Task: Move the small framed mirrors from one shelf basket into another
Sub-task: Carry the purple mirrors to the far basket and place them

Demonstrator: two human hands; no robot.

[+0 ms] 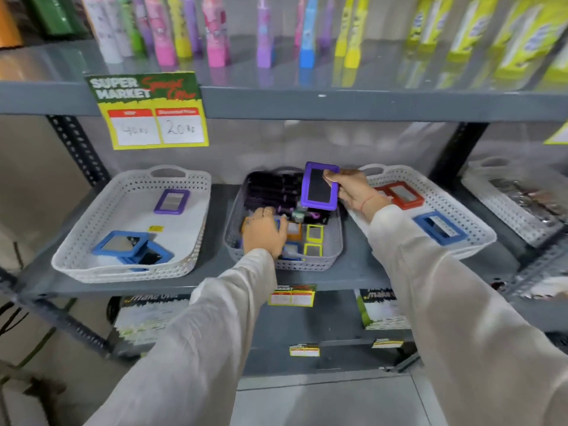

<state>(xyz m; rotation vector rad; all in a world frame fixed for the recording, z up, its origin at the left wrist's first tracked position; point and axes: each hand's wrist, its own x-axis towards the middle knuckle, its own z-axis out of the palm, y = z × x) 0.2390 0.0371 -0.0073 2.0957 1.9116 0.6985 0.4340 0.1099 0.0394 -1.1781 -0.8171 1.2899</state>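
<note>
The right hand [350,189] pinches the purple mirror [319,187], best laid flat in a white basket [408,176]; the left hand [264,233] hides its grip.

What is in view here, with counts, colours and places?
left basket: one, white, shelf left
purple mirror: one, purple, left basket
blue mirrors: two, blue, left basket front
middle basket: one, grey, centre
yellow mirrors: two, yellow, middle basket
right basket: one, white, shelf right
red mirror: at least one, red, right basket
lone blue mirror: one, blue, right basket
held mirror: one, purple, above middle basket
price sign: one, green-yellow, upper shelf edge
bottles: many, mixed colours, upper shelf
left hand: in middle basket, grip unclear
right hand: grips held mirror
</note>
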